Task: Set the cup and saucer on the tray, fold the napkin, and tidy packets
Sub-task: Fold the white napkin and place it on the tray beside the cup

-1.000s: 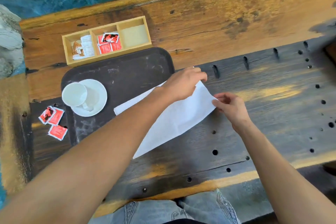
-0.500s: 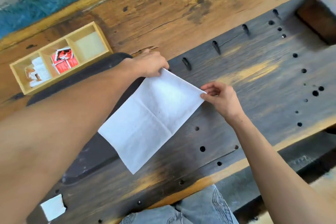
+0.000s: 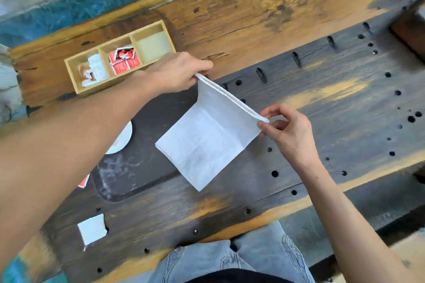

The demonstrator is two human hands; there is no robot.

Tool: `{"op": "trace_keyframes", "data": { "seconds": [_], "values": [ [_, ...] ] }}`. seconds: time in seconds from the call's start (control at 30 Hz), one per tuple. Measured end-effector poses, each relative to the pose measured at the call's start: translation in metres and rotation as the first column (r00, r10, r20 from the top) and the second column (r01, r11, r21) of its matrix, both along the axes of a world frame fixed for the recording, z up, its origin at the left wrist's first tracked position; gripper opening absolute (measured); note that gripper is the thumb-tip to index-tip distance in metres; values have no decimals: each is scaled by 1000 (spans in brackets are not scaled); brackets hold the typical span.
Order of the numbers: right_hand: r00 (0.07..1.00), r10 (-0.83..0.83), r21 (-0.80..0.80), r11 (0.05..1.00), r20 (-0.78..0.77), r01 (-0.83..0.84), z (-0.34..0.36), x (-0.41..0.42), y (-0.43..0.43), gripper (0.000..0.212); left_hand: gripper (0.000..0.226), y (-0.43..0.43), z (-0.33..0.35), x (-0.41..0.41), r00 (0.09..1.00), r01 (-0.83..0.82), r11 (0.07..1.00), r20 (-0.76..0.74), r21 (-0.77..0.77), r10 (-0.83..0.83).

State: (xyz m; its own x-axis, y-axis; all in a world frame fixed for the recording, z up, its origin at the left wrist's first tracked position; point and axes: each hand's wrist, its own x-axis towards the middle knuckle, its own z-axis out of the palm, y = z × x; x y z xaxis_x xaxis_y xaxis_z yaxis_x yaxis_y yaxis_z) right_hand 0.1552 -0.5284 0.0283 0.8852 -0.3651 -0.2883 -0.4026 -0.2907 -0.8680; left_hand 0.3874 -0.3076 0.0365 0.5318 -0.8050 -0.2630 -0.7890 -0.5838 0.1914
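A white paper napkin [image 3: 207, 138] hangs folded over, its far edge lifted off the bench. My left hand [image 3: 181, 71] pinches the far corner and my right hand [image 3: 287, 131] pinches the near-right corner. Its lower part lies partly on the dark tray [image 3: 142, 167]. A slice of the white saucer [image 3: 122, 140] shows on the tray under my left forearm; the cup is hidden. A red packet [image 3: 83, 182] peeks out left of the tray. A wooden organiser [image 3: 119, 57] behind the tray holds red packets [image 3: 124, 61] and white and brown ones [image 3: 93, 71].
A small white packet [image 3: 92, 228] lies near the bench's front edge at the left. The worn wooden bench [image 3: 322, 103] has many drilled holes and slots. A dark block [image 3: 409, 37] stands at the far right. My jeans show below the front edge.
Both hands have raised the napkin's far edge and brought it over, so the sheet now looks doubled and shorter. The view has swung, bringing the saucer's edge and tray back into sight.
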Motion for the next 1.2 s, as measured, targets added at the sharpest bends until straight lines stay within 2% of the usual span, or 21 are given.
{"op": "trace_keyframes", "data": {
  "seconds": [0.1, 0.17, 0.23, 0.3, 0.37, 0.47, 0.57, 0.6, 0.63, 0.7, 0.8, 1.0, 1.1, 1.2],
  "values": [
    [998, -51, 54, 997, -33, 53, 5, -20, 39, 20, 31, 36, 4, -24, 997, 36, 998, 68, -45, -33],
    [996, -70, 53, 996, -50, 73, 4, -34, 65, 18, 27, 59, -2, -38, 998, -10, 997, 59, -71, 15],
    [995, -73, 54, 996, -64, 76, 0, -47, 90, 12, 20, 78, -14, -53, 993, -120, 986, -34, -112, 117],
    [993, -76, 78, 993, -92, 84, -7, -60, 113, 9, 16, 96, -28, -67, 949, -286, 944, -183, -165, 256],
    [990, -57, 84, 994, -129, 68, -16, -71, 132, 11, 13, 113, -42, -80, 842, -481, 860, -362, -169, 400],
    [985, -8, 54, 998, -173, 17, -29, -85, 153, 13, 14, 136, -63, -98, 580, -736, 668, -612, -112, 537],
    [975, 22, 48, 999, -219, -12, -43, -95, 165, 13, 20, 144, -77, -109, 261, -919, 392, -808, -41, 528],
    [972, 30, 48, 999, -234, -19, -48, -97, 168, 13, 19, 145, -80, -112, 198, -946, 324, -835, -25, 514],
    [968, 38, 47, 999, -249, -27, -53, -100, 170, 13, 15, 145, -84, -115, 171, -958, 287, -838, -18, 518],
    [959, 50, 44, 998, -279, -39, -60, -103, 173, 14, 8, 144, -92, -121, 209, -955, 296, -790, -36, 577],
    [945, 47, 62, 998, -323, -29, -71, -107, 176, 15, 20, 145, -102, -127, 304, -932, 357, -671, -63, 677],
    [934, 36, 127, 992, -354, 10, -78, -114, 182, 17, 22, 151, -114, -134, 383, -914, 391, -541, -105, 749],
    [939, 20, 235, 970, -342, 65, -78, -117, 187, 16, 24, 153, -121, -137, 393, -916, 375, -509, -142, 766],
    [944, 40, 409, 906, -327, 103, -80, -120, 192, 18, 11, 153, -125, -139, 365, -928, 343, -543, -145, 756]
  ]
}}
